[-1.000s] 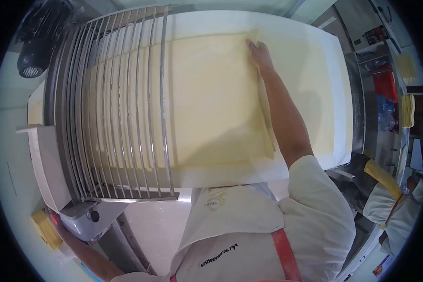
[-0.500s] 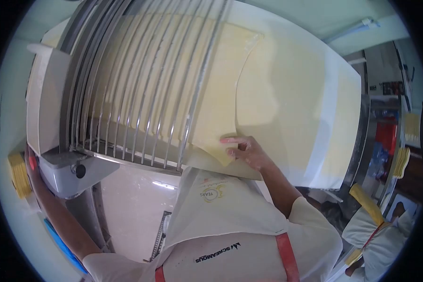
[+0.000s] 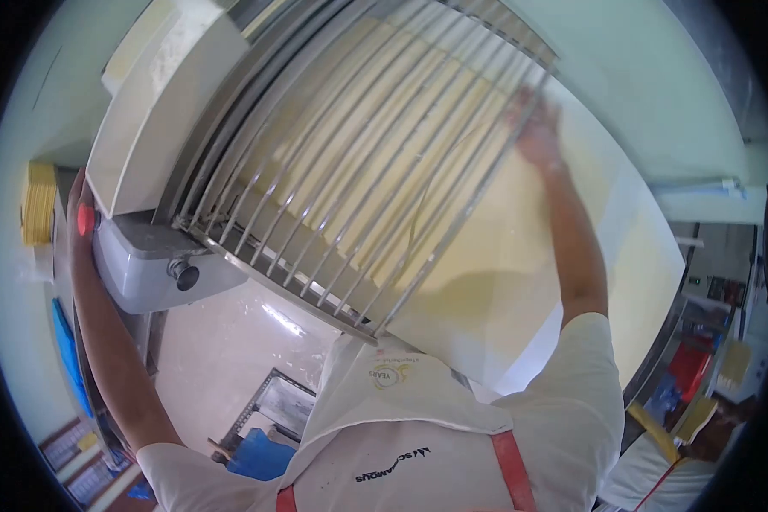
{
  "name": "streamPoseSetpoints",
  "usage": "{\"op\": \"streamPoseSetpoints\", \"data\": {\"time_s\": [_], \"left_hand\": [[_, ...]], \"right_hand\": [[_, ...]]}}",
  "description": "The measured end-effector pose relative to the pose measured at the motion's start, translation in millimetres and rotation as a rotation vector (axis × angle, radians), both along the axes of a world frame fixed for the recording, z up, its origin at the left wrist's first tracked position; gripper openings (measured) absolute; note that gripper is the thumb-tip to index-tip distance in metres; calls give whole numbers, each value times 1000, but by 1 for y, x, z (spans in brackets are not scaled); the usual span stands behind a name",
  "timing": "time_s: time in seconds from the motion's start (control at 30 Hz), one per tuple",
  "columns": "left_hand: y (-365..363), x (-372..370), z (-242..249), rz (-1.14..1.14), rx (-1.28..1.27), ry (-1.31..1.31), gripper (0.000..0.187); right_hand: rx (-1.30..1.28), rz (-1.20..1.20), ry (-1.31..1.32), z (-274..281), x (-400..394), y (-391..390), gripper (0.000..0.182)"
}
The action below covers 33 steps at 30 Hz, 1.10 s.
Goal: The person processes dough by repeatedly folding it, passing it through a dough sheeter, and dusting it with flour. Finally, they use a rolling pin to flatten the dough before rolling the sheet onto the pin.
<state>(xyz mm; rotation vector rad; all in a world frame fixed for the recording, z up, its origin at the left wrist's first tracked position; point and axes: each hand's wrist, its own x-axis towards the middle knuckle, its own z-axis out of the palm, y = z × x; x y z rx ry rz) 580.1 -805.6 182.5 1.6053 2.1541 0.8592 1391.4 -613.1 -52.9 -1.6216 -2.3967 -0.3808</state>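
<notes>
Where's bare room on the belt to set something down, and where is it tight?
The belt looks bare between the guard and right forearm, and past that arm toward the belt's end. Crowded: under the guard, where dough lies, and around the left hand, beside the red button.

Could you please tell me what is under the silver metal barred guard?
Under the guard, a flat pale-yellow sheet shows between the bars; whatever lies directly behind each bar is covered.
</notes>
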Motion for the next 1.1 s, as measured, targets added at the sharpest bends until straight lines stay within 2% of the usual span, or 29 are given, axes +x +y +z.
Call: {"op": "streamPoseSetpoints", "data": {"time_s": [0.03,0.13,0.17,0.27,0.33,0.4,0.47,0.53,0.6,0.67,0.73,0.77,0.8,0.83,0.9,0.93,0.97,1.0,1.03,1.1], "left_hand": [[-3,17,5,4,-4,-9,52],[-3,56,14,9,-4,-19,50],[-1,65,15,16,7,-6,49],[-1,76,18,23,6,63,45],[-2,82,21,34,5,96,42],[-2,88,21,56,16,109,40],[-1,88,21,51,17,177,39],[-1,89,21,31,21,223,38],[-3,100,27,54,27,164,41],[-2,90,14,35,97,125,43],[3,73,8,-2,51,197,45],[5,72,6,-24,59,151,45],[2,76,9,2,52,241,44],[1,83,12,9,58,191,44],[-6,93,17,1,74,184,44],[-13,98,22,-13,85,230,44],[-22,108,28,50,51,291,43],[-32,116,31,87,84,353,40],[-44,115,26,79,235,292,41],[-76,111,11,81,538,125,43]], "right_hand": [[97,-111,-188,16,5,6,59],[244,17,-424,11,-49,-3,59],[449,253,-421,38,-93,-36,62],[253,797,-337,21,-178,-129,32],[-157,953,19,64,-206,-200,37],[-160,1023,-103,76,-204,-228,45],[-473,963,261,76,-184,-234,46],[-884,469,387,85,-150,-215,52],[-366,228,133,87,-109,-201,55],[-16,-14,250,64,-55,-199,44],[-30,-198,370,93,-71,-213,42],[-39,-293,433,105,-82,-221,41],[-17,-162,516,103,-103,-226,41],[7,-26,592,102,-135,-230,41],[-173,51,749,130,-231,-248,42],[-240,167,862,142,-281,-260,42],[-359,272,853,154,-324,-271,45],[-361,380,937,166,-364,-278,44],[-366,492,1015,175,-397,-282,44],[-479,363,1298,176,-446,-290,46]]}}
